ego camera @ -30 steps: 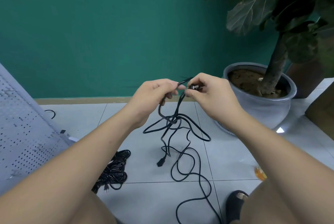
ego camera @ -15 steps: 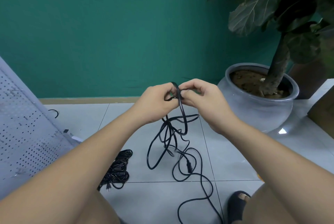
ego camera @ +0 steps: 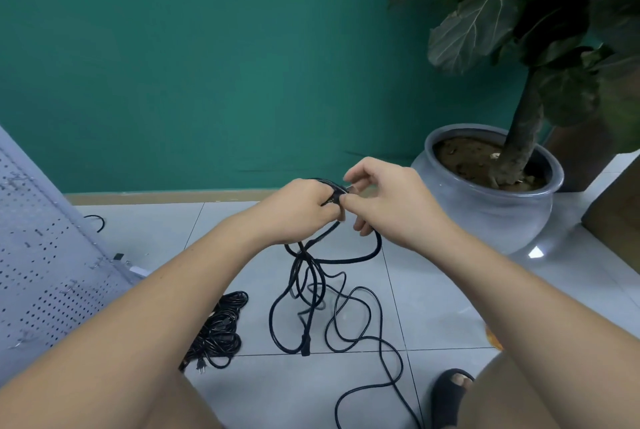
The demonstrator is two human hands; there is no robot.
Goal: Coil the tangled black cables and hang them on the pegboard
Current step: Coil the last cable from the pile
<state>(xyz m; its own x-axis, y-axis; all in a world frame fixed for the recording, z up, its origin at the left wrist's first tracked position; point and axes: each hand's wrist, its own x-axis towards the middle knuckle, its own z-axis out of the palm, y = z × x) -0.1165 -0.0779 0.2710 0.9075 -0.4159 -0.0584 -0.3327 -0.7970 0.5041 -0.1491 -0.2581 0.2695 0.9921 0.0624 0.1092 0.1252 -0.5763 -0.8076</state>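
A long black cable hangs in loose loops from my two hands down to the tiled floor, its plug end dangling near the tile seam. My left hand grips a bunch of the cable's loops in a fist. My right hand pinches the cable right beside the left, fingertips touching it at the top of the bunch. A second bundle of tangled black cables lies on the floor by my left forearm. The grey pegboard leans at the left edge.
A grey ceramic pot with a large-leaved plant stands at the right against the green wall. My sandalled foot is at the bottom right. A small black hook lies on the floor near the pegboard. A brown box edge shows at far right.
Another loop of cable has been gathered into my left hand. The hanging loops dropped lower and the plug end swung toward the tile seam. Both hands stayed close together.
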